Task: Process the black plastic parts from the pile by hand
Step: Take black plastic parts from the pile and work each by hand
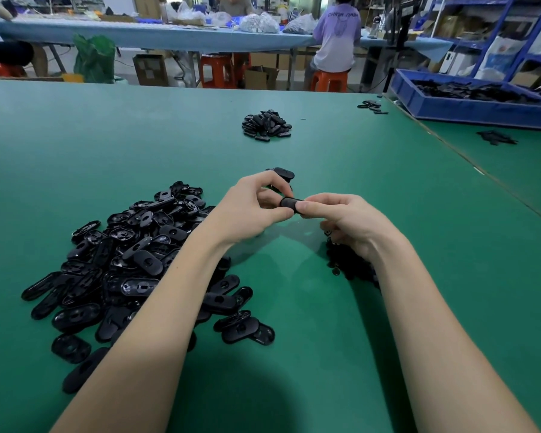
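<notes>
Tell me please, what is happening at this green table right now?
A person sits at a green table and works on small black plastic parts by hand. Both hands meet above the table: the left hand and the right hand pinch one black part between them. A large pile of the same oval parts lies by the left forearm. A smaller heap sits farther up the table, and a blue bin with more black parts stands at the far right.

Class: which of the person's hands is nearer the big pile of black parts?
Left. The left hand is just right of the big pile; the right hand is farther right, beyond it.
</notes>
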### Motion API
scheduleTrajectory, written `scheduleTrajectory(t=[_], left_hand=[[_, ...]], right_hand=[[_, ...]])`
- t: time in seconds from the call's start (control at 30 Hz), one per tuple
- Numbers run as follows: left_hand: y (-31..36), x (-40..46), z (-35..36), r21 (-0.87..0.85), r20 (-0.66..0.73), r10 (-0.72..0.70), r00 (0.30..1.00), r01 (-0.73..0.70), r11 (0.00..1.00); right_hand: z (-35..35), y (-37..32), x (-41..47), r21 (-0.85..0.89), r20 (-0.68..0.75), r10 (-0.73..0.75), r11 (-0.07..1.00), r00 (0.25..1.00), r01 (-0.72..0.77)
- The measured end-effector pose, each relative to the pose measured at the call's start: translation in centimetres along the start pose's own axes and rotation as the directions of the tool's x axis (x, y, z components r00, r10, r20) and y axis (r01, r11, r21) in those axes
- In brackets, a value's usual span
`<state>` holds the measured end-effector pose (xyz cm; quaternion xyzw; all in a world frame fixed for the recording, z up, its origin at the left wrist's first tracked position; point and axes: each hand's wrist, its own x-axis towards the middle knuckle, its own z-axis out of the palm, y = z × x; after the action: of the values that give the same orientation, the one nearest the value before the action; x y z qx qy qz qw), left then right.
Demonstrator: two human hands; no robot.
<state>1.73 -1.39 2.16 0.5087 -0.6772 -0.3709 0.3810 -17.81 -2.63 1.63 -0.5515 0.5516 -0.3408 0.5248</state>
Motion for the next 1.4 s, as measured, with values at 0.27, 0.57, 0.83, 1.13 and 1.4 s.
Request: scheduleTrajectory(t=[0.27,0.57,0.83,1.13,1.4], left_hand=[[-0.2,0.2,0.6,-0.162,-0.031,-0.131,0.991,0.125,0.979],[0.0,0.1,0.3,-0.259,-0.020,-0.187,0.982,0.176,0.950],[0.1,0.1,0.5,-0.194,-0.035,-0.203,0.978,0.193,0.962],[-0.4,0.5,1.0,-0.167,-0.079,-0.207,0.975,0.191,0.967],[-0.3,0.5,1.2,-0.208,-0.098,-0.245,0.964,0.221,0.953]], right_hand=[[0.5,-0.5,0.2,-0.123,-0.084,-0.097,0.989,0.992,0.086],[0.5,-0.9,0.3,-0.151,-0.089,-0.155,0.978,0.984,0.141],[0.9,-0.6,0.7,-0.200,-0.097,-0.147,0.972,0.984,0.125],[1.1,0.0,1.1,-0.214,-0.154,-0.159,0.969,0.975,0.124],[1.3,0.1,1.1,-0.207,-0.168,-0.165,0.970,0.972,0.129]])
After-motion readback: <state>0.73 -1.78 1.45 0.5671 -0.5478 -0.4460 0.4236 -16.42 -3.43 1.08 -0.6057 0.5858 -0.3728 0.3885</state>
